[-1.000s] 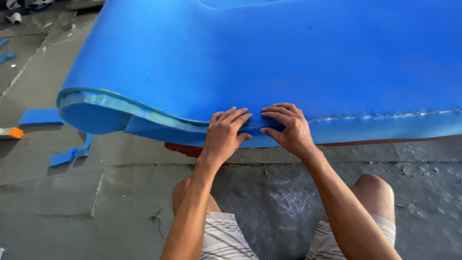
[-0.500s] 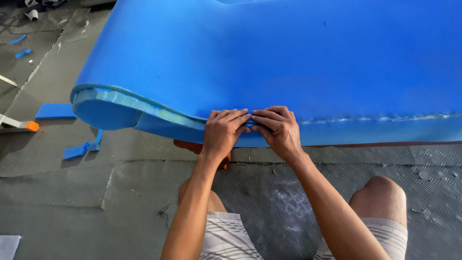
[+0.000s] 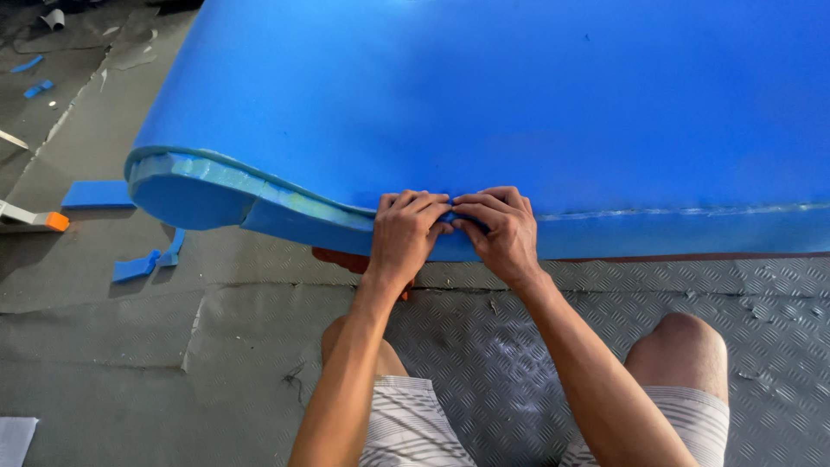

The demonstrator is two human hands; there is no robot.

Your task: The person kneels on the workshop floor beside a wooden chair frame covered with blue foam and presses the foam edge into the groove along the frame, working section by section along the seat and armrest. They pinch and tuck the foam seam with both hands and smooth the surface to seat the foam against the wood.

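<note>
1. Change vs. earlier frames: left hand (image 3: 406,235) and right hand (image 3: 497,233) have closed in; approx. apart a sec ago, now fingertips meet at centre frame on the front edge of the blue foam sheet (image 3: 484,104).
2. Hand state: both pressed together, pinching the sheet's front edge and glue seam (image 3: 674,210). Grip reads firm.
3. Judgement: work point has settled at mid-seam; edge to right looks joined, edge to left is open and lifted.
4. Location: sheet lies on the floor (image 3: 130,363), filling upper frame, just ahead of the knees.
5. Orientation: long axis runs left–right across frame; rounded, curled-up corner (image 3: 186,186) points lower left.
6. Misc.: blue offcuts (image 3: 143,262) at left, near corner.
</note>
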